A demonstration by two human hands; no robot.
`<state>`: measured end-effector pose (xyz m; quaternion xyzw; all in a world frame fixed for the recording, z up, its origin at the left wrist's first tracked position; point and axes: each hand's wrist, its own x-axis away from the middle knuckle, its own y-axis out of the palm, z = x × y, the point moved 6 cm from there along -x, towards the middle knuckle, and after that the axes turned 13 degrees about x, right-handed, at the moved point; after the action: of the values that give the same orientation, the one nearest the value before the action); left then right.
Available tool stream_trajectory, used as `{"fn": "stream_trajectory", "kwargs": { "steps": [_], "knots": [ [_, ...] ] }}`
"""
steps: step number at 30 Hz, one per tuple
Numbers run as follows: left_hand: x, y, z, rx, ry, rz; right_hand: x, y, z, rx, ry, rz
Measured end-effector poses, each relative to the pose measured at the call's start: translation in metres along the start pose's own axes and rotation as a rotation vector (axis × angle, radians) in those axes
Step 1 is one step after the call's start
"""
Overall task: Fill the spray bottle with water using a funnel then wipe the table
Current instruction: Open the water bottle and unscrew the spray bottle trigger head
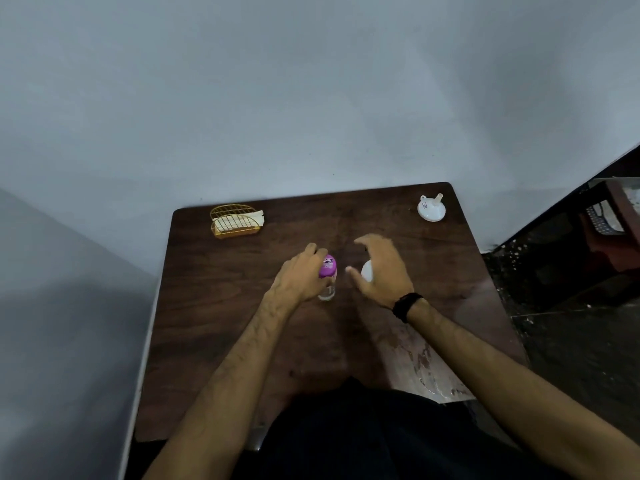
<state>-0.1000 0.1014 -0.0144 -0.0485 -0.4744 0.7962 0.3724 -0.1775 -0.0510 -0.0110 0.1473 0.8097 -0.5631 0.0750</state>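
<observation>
Head view: I see my left hand (pixel 300 276) gripping the purple-labelled bottle (pixel 327 277), upright at table (pixel 221 317) centre. My right hand (pixel 381 271) cups a white object (pixel 367 270), grip unclear. Funnel (pixel 431 208) lies far right; napkin holder (pixel 236 221) far left.

Grey walls (pixel 311 81), dark speckled floor (pixel 571 341)

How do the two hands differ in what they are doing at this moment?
The left hand grips the clear bottle with the purple label, its fingers curled round it; the right hand has spread, curved fingers and hangs over a white object, without plainly gripping it. The right wrist wears a dark band; the left wrist is bare. Both hands are over the middle of the brown table.
</observation>
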Motion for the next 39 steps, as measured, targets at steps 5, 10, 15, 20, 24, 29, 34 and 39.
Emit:
{"fn": "stream_trajectory", "kwargs": {
  "steps": [5, 10, 15, 20, 24, 29, 34, 39],
  "knots": [
    [0.0, -0.002, 0.004, -0.079, 0.03, -0.083, 0.0, 0.073, -0.032, -0.359, 0.141, -0.521],
    [0.002, -0.001, 0.009, -0.174, 0.072, -0.11, -0.001, 0.091, -0.032, -0.448, 0.29, -0.574],
    [0.005, 0.008, 0.008, -0.183, 0.086, -0.091, 0.007, 0.095, -0.028, -0.364, 0.263, -0.578],
    [0.006, 0.01, 0.008, -0.263, 0.074, -0.052, 0.007, 0.097, -0.027, -0.296, 0.249, -0.585],
    [0.009, 0.007, 0.01, -0.254, -0.016, 0.045, 0.006, 0.096, -0.028, -0.234, 0.231, -0.538],
    [0.023, -0.007, -0.003, -0.314, -0.253, 0.123, 0.015, 0.099, -0.041, -0.201, 0.219, -0.44],
    [0.041, -0.016, 0.003, -0.202, -0.233, 0.195, 0.011, 0.099, -0.027, -0.177, 0.205, -0.476],
    [0.02, -0.013, 0.019, -0.051, 0.092, 0.058, 0.009, 0.102, -0.03, -0.198, 0.163, -0.477]
  ]
}}
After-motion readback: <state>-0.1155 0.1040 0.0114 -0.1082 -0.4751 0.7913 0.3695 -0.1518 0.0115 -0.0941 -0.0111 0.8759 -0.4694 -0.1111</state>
